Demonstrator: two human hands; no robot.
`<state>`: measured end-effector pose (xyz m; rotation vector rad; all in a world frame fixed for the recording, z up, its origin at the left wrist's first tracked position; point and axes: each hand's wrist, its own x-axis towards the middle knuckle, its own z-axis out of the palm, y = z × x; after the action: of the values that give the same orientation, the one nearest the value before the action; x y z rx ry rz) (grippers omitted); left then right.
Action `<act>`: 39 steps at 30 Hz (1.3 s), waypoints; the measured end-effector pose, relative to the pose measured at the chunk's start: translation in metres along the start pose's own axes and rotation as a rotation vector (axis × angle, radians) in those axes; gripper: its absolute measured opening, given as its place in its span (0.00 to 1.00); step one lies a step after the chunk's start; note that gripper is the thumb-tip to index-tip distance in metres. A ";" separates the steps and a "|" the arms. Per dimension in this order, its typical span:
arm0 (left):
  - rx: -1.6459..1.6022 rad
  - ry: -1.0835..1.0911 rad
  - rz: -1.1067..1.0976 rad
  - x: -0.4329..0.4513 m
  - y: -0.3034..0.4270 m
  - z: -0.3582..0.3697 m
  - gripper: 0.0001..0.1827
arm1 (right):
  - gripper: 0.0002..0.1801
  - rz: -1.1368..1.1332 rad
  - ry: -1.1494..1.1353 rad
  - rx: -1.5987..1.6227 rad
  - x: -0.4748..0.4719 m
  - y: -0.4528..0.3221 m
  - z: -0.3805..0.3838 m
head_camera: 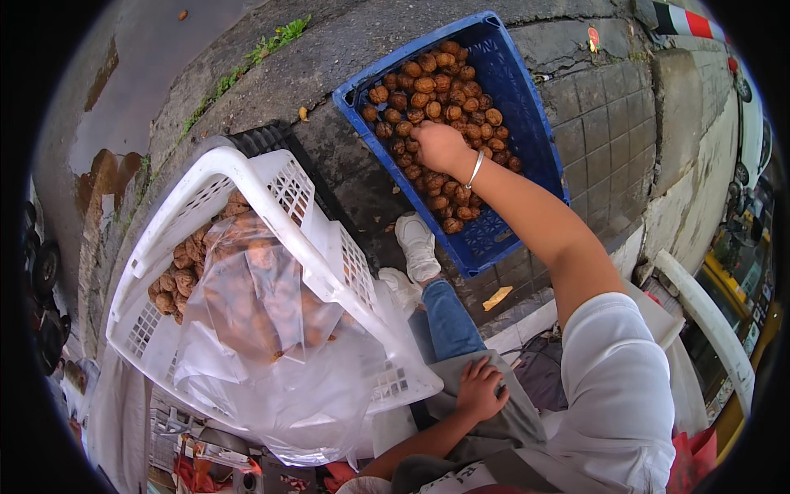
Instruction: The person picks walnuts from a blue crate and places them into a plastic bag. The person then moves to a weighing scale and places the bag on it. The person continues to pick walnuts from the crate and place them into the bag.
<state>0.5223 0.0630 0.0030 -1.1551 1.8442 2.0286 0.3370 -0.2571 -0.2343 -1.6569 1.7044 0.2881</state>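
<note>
My right hand (pixel 439 147), with a silver bangle at the wrist, reaches into a blue plastic crate (pixel 532 102). Its curled fingertips touch the heap of brown walnuts (pixel 432 83); whether they grip one is hidden. On the grey apron (pixel 518 410) over my lap rests my left hand (pixel 482 390), empty, with its fingers a little apart. Left of my legs, a white plastic basket (pixel 281 231) stands tilted, holding more walnuts (pixel 185 278). A clear plastic bag (pixel 259 309) lies over part of them and hangs across the basket's near side.
My white shoes (pixel 416 244) are between basket and crate. A black crate (pixel 262 137) stands behind the basket. A yellowish scrap (pixel 497 298) lies on the tiled pavement (pixel 602 129). A curved white plastic rim (pixel 706 321) is at the right, and wet road (pixel 148 80) lies at upper left.
</note>
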 end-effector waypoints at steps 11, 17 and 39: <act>-0.023 0.056 0.025 0.004 0.004 -0.009 0.12 | 0.20 0.243 0.164 0.084 0.088 -0.035 0.030; -0.027 0.065 0.013 0.003 0.000 0.002 0.11 | 0.27 0.072 0.020 -0.051 0.088 -0.021 0.007; 0.034 -0.076 -0.027 0.012 0.007 0.007 0.12 | 0.29 -0.054 -0.197 1.260 -0.045 0.014 -0.027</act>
<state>0.5070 0.0632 0.0001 -1.0724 1.8106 1.9902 0.3104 -0.2372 -0.1918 -0.6790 1.2052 -0.5486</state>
